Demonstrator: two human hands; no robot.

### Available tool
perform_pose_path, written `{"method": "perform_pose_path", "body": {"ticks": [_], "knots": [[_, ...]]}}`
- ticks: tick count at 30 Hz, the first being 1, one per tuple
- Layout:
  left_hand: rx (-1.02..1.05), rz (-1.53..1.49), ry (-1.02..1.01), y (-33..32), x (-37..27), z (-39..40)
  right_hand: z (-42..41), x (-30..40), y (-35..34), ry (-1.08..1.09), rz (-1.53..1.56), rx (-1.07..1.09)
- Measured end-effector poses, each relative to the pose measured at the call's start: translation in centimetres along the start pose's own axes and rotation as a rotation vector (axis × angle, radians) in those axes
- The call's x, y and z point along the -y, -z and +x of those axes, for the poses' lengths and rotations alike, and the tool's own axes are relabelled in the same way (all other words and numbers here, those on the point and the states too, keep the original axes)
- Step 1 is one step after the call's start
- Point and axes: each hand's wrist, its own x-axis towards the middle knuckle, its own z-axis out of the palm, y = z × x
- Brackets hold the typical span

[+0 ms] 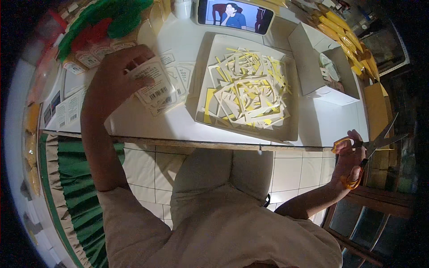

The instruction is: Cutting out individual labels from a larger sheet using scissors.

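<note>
My left hand (124, 72) pinches a printed paper label (156, 80) that bears writing and a barcode. More printed labels (181, 78) lie under and beside it on the white table. Out past the table's right front edge, my right hand (350, 160) grips a pair of scissors (377, 142) by its orange handle loops. The blades are spread apart and point away to the right, with nothing between them. Between my hands a shallow cardboard tray (291, 124) holds a heap of white and yellow paper offcuts (248, 90).
A phone (236, 16) showing a cartoon leans at the back. An uncovered white box (311, 63) with small items stands right, yellow packets (342, 37) beyond it. Labelled packs (88, 58) line the back left. Further labels (70, 109) lie at the left front edge.
</note>
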Motion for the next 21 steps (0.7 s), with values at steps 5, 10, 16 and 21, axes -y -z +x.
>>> {"method": "perform_pose_path", "body": {"ticks": [5, 10, 16, 21], "knots": [[-0.124, -0.328, 0.105, 0.3, -0.1, -0.4, 0.2, -0.3, -0.6, -0.03, 0.09, 0.063], [-0.146, -0.423, 0.118, 0.3, 1.4, -0.3, 0.0, -0.6, -1.3, -0.023, 0.081, 0.057], [-0.258, -0.435, 0.066, 0.0, -0.8, -0.9, 0.3, -0.1, -3.2, -0.109, 0.187, 0.124], [-0.304, -0.733, 0.045, -1.9, -4.5, -2.4, -0.6, -0.1, -7.3, -0.356, 0.485, 0.23]]}}
